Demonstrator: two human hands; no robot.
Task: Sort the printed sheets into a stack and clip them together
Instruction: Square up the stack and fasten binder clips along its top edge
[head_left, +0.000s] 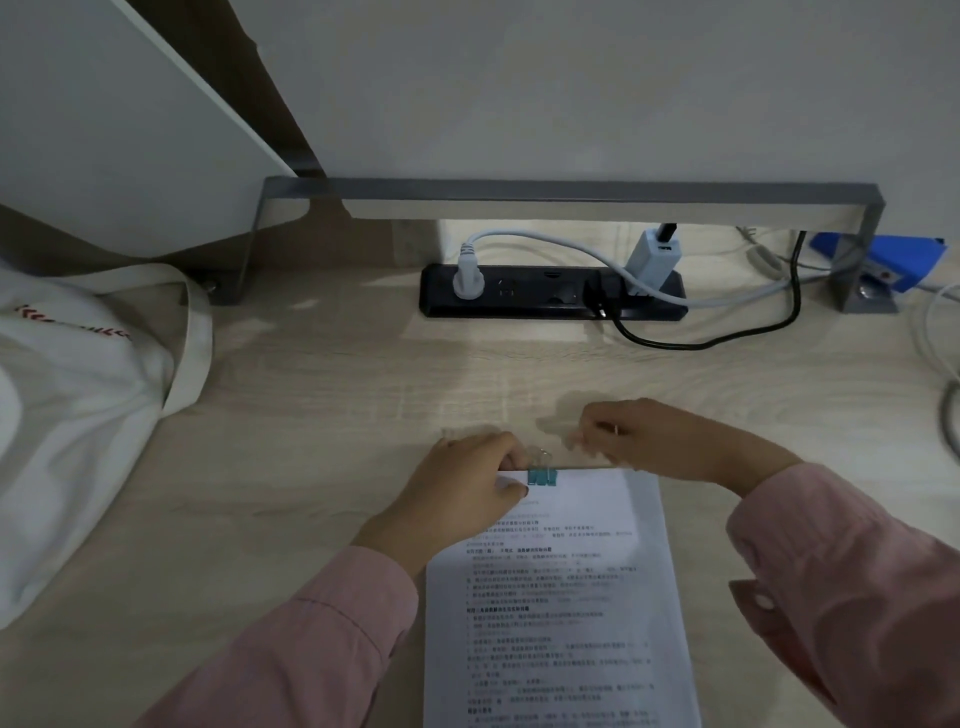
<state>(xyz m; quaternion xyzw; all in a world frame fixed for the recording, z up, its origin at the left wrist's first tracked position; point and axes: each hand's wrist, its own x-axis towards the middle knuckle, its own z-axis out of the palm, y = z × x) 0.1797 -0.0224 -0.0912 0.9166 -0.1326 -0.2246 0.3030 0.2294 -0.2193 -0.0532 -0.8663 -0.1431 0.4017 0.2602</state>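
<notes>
Pink sleeves frame the stack on the desk. The left hand pinches its top edge beside a teal clip; the right hand hovers, loosely curled, holding nothing visible. Best fold the clip's wire handles flat while pinning the sheets square.

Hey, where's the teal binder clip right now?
The teal binder clip sits on the top edge of the printed sheets, near their left corner, right beside the left hand.

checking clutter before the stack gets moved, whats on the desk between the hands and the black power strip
Head view: bare wooden desk between the power strip and both hands, left and right. Only a black cable loops near the strip.
</notes>
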